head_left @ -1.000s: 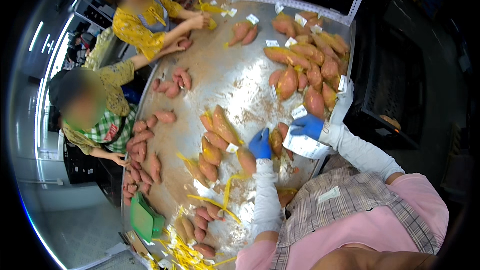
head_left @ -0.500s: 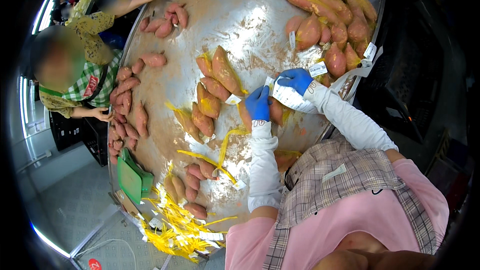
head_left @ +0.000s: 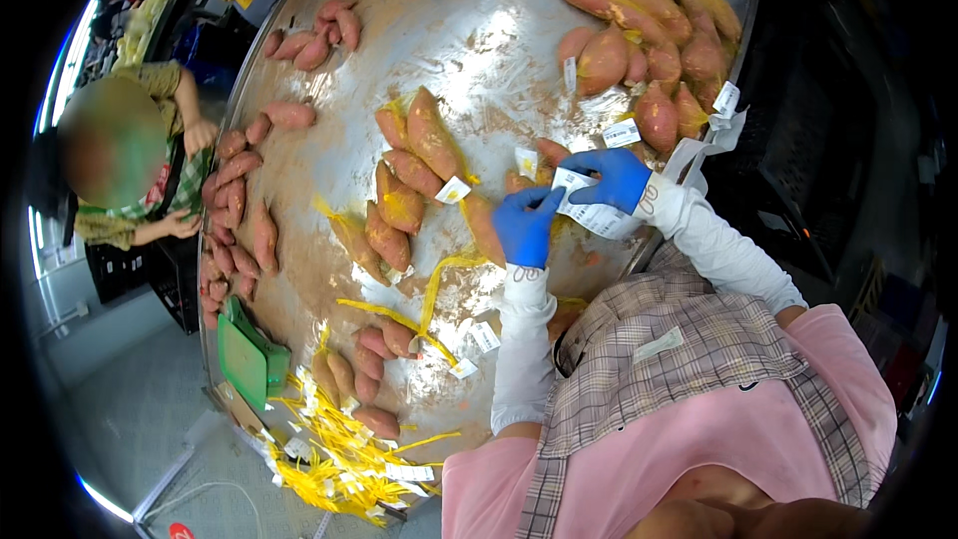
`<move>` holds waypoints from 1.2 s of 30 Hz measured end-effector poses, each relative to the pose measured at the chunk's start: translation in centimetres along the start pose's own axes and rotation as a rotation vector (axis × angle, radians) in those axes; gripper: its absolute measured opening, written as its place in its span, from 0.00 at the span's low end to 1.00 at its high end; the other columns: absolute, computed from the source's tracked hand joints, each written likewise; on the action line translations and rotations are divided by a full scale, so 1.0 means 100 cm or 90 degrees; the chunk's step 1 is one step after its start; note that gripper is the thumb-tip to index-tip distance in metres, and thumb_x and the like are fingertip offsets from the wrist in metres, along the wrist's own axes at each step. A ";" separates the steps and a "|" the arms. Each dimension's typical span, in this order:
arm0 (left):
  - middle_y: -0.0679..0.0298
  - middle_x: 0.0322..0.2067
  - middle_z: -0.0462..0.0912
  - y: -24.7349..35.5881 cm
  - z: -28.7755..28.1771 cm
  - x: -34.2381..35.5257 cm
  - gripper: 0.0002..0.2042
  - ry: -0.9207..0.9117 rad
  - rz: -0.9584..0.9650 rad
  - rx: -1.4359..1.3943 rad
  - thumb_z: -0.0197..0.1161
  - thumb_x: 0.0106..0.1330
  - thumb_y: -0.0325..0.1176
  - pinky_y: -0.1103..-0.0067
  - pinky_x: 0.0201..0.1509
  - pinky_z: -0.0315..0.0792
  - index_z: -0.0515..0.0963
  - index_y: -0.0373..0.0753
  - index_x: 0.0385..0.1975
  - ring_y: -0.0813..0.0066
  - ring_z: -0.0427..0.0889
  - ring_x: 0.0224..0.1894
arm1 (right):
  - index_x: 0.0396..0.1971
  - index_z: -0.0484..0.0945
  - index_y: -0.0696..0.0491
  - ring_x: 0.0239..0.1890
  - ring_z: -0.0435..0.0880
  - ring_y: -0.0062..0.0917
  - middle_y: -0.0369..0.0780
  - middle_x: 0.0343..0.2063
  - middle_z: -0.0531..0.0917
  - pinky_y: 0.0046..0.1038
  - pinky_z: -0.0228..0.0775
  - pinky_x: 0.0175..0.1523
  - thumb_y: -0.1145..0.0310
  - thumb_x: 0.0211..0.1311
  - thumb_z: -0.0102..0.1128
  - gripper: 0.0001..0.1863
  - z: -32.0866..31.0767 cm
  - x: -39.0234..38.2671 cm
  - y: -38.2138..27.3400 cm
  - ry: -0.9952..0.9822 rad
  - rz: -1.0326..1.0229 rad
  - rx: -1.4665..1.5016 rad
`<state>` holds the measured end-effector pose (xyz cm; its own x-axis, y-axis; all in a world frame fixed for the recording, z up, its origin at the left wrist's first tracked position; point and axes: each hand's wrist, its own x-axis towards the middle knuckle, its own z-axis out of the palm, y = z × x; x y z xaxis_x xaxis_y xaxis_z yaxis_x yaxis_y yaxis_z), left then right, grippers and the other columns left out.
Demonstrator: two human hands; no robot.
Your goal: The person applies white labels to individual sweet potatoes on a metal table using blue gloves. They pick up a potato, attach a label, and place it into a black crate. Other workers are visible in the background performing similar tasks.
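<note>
While both blue-gloved hands are brought together at the near right edge of the tabletop (head_left: 329, 140), a white strip of paper labels (head_left: 589, 212) is pinched between them: the right hand (head_left: 614, 178) is closed on its upper end, and the fingertips of the left hand (head_left: 526, 225) are closed on the edge at about 8 o'clock from it. The long axis of the strip is seen running from 10 o'clock to 4 o'clock, so both hands lie on it, the right more fully. A loose tail of the same strip (head_left: 704, 145) is draped off toward 2 o'clock. The nearest sweet potato (head_left: 482, 228), dull orange and tapered, is touched or nearly touched by the left glove at 9 o'clock. Yellow plastic bands (head_left: 339, 449) are heaped at 7 o'clock, thin and limp. The metal surface looks scuffed and dusted with soil
</note>
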<state>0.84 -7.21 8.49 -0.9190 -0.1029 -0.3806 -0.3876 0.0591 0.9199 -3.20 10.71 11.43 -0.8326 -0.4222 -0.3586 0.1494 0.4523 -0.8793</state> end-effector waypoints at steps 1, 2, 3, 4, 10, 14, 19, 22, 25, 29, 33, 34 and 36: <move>0.65 0.21 0.81 0.000 0.004 -0.005 0.09 -0.007 0.002 0.023 0.70 0.52 0.31 0.85 0.28 0.68 0.81 0.30 0.26 0.83 0.74 0.23 | 0.43 0.78 0.57 0.41 0.82 0.29 0.44 0.36 0.83 0.26 0.71 0.47 0.62 0.50 0.66 0.21 -0.003 -0.009 -0.002 -0.007 0.024 0.017; 0.65 0.20 0.81 -0.001 0.008 -0.010 0.09 -0.008 0.021 0.032 0.70 0.53 0.31 0.85 0.27 0.68 0.81 0.30 0.26 0.83 0.74 0.23 | 0.38 0.81 0.53 0.32 0.80 0.22 0.41 0.31 0.83 0.24 0.70 0.40 0.62 0.49 0.67 0.17 -0.002 -0.016 -0.004 0.049 0.047 -0.015; 0.66 0.20 0.80 -0.001 0.013 -0.014 0.09 -0.020 0.033 0.037 0.69 0.53 0.31 0.85 0.26 0.67 0.81 0.30 0.25 0.83 0.74 0.22 | 0.38 0.81 0.54 0.33 0.81 0.22 0.41 0.31 0.83 0.24 0.71 0.41 0.61 0.49 0.67 0.17 -0.004 -0.023 -0.005 0.056 0.013 0.003; 0.66 0.17 0.79 -0.002 0.016 -0.019 0.10 -0.030 0.011 0.052 0.68 0.55 0.32 0.85 0.25 0.67 0.81 0.29 0.24 0.84 0.73 0.20 | 0.38 0.81 0.55 0.35 0.81 0.24 0.41 0.32 0.83 0.24 0.71 0.43 0.61 0.51 0.67 0.17 -0.004 -0.029 -0.004 0.045 0.021 0.025; 0.66 0.19 0.80 -0.010 0.032 -0.022 0.10 -0.021 0.024 0.032 0.67 0.55 0.32 0.83 0.28 0.69 0.81 0.30 0.27 0.82 0.74 0.22 | 0.36 0.82 0.58 0.34 0.82 0.23 0.41 0.30 0.84 0.23 0.70 0.42 0.63 0.53 0.64 0.15 -0.014 -0.047 0.014 0.084 0.094 0.085; 0.57 0.36 0.80 -0.014 0.016 0.001 0.17 0.203 0.085 0.180 0.69 0.52 0.37 0.78 0.39 0.71 0.80 0.31 0.36 0.72 0.77 0.37 | 0.34 0.82 0.59 0.27 0.82 0.22 0.41 0.27 0.84 0.23 0.71 0.34 0.64 0.52 0.64 0.14 -0.033 -0.039 0.031 0.122 0.126 0.150; 0.47 0.49 0.74 -0.029 0.008 0.044 0.27 0.203 0.179 0.536 0.70 0.48 0.46 0.71 0.51 0.69 0.77 0.31 0.43 0.57 0.75 0.49 | 0.36 0.82 0.58 0.27 0.80 0.21 0.40 0.27 0.84 0.23 0.70 0.34 0.62 0.51 0.66 0.16 -0.029 -0.012 0.044 0.131 0.113 0.164; 0.45 0.46 0.77 -0.042 0.013 0.057 0.24 0.154 0.154 0.338 0.67 0.52 0.42 0.71 0.53 0.69 0.77 0.29 0.44 0.54 0.76 0.49 | 0.35 0.82 0.58 0.27 0.80 0.21 0.40 0.27 0.84 0.24 0.70 0.34 0.60 0.50 0.67 0.18 -0.022 0.006 0.048 0.129 0.087 0.098; 0.45 0.43 0.79 -0.052 0.014 0.056 0.20 0.135 0.063 0.143 0.64 0.55 0.35 0.75 0.52 0.69 0.76 0.25 0.44 0.60 0.79 0.46 | 0.34 0.81 0.58 0.28 0.80 0.23 0.42 0.27 0.83 0.24 0.69 0.34 0.59 0.51 0.65 0.17 -0.021 0.025 0.048 0.089 0.096 0.146; 0.48 0.41 0.80 -0.059 0.006 0.056 0.20 0.079 0.002 -0.002 0.64 0.55 0.32 0.78 0.49 0.70 0.74 0.24 0.45 0.66 0.79 0.42 | 0.37 0.81 0.58 0.32 0.82 0.28 0.44 0.30 0.84 0.27 0.70 0.41 0.61 0.51 0.62 0.17 -0.012 0.054 0.044 -0.027 0.033 0.034; 0.53 0.41 0.81 -0.065 -0.007 0.069 0.20 -0.069 -0.031 -0.183 0.62 0.57 0.29 0.79 0.49 0.70 0.74 0.26 0.48 0.71 0.79 0.41 | 0.36 0.82 0.55 0.29 0.82 0.26 0.43 0.27 0.83 0.27 0.71 0.37 0.60 0.50 0.63 0.16 0.001 0.076 0.046 -0.016 0.010 0.052; 0.54 0.45 0.79 -0.066 -0.011 0.071 0.20 -0.078 0.025 -0.091 0.59 0.60 0.26 0.80 0.50 0.70 0.71 0.28 0.52 0.72 0.78 0.45 | 0.36 0.82 0.54 0.30 0.82 0.28 0.44 0.28 0.83 0.27 0.71 0.38 0.57 0.49 0.63 0.18 0.003 0.081 0.047 -0.022 0.018 -0.011; 0.54 0.48 0.77 -0.068 -0.018 0.076 0.21 -0.125 0.013 -0.104 0.57 0.61 0.24 0.81 0.52 0.69 0.69 0.28 0.55 0.72 0.77 0.47 | 0.36 0.83 0.51 0.32 0.83 0.32 0.44 0.29 0.83 0.28 0.71 0.40 0.51 0.48 0.63 0.21 0.005 0.087 0.049 -0.053 0.052 -0.139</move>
<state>-3.41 -10.15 -0.54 -0.9289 0.0919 -0.3587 -0.3672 -0.1043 0.9243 -9.46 8.86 3.88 -0.7741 -0.4372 -0.4579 0.0878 0.6420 -0.7616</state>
